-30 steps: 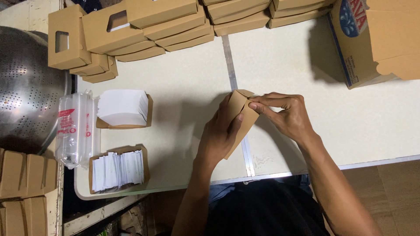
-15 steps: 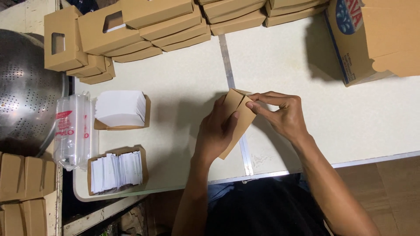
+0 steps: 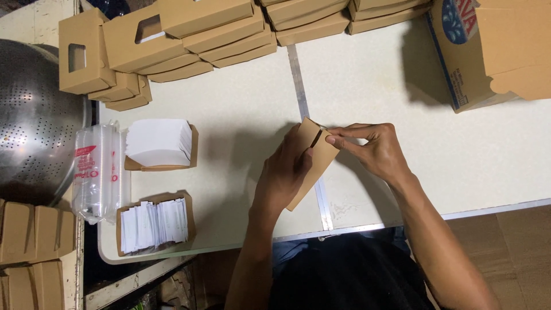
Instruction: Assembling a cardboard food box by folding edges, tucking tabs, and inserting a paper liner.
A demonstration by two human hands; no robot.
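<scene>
At the far left a perforated metal bowl [image 3: 31, 120] sits beside the counter [image 3: 229, 109], with flat brown card blanks [image 3: 34, 232] stacked below it. On the counter's left edge lies a sleeve of clear plastic cups [image 3: 96, 172], then an open tray of white paper sheets [image 3: 158, 140] and, nearer the person, a tray of small white cards [image 3: 154, 225]. Along the far edge, finished brown window boxes [image 3: 172, 34] are piled in rows, so many appear done already. At the centre the left hand [image 3: 287, 172] wraps around a flat brown box blank [image 3: 313, 163], its grip closed on the card's long side and holding it tilted just above the counter. The right hand [image 3: 376, 149] pinches the blank's top flap between thumb and fingertips; the box looks unformed, its folding left to do. To the right stands a large open carton [image 3: 488, 51], well apart. Nothing lies in the way of the hands.
</scene>
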